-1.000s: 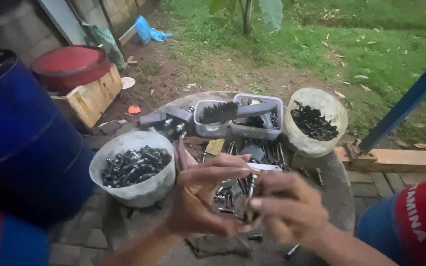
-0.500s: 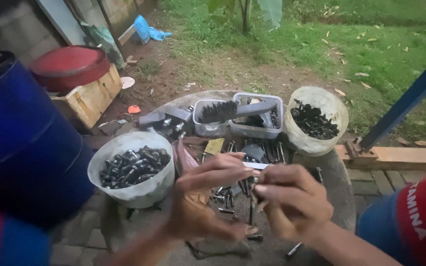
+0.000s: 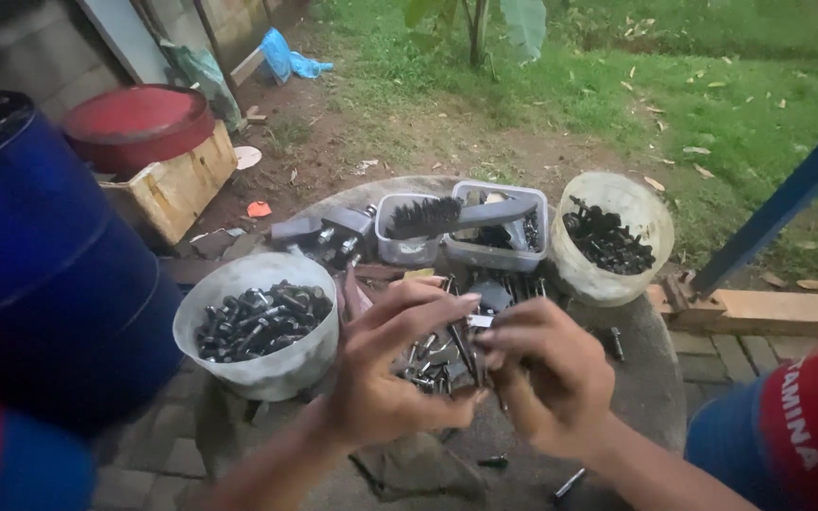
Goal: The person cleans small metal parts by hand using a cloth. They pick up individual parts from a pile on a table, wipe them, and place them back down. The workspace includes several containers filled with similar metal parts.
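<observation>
My left hand (image 3: 395,364) and my right hand (image 3: 546,374) meet over a round stone slab (image 3: 650,374), above a heap of dark bolts and nuts (image 3: 437,355). Both hands pinch a small dark bolt (image 3: 473,326) between their fingertips, the left from the left side, the right from the right. A white bowl of dark bolts (image 3: 259,322) sits just left of my left hand. Behind the hands stand two clear rectangular tubs (image 3: 471,227) with a wire brush (image 3: 456,216) laid across them. A second white bowl of dark fasteners (image 3: 610,237) sits at the back right.
A big blue drum (image 3: 40,265) fills the left side. A red lid on a wooden box (image 3: 158,151) lies behind it. A blue slanted bar (image 3: 788,199) and a wooden plank (image 3: 769,308) are on the right. Grass and bare soil lie beyond; paving bricks surround the slab.
The hands have drawn closer together and risen slightly, and the fingers have shifted on the small bolt. The bowls, tubs and brush have stayed where they were.
</observation>
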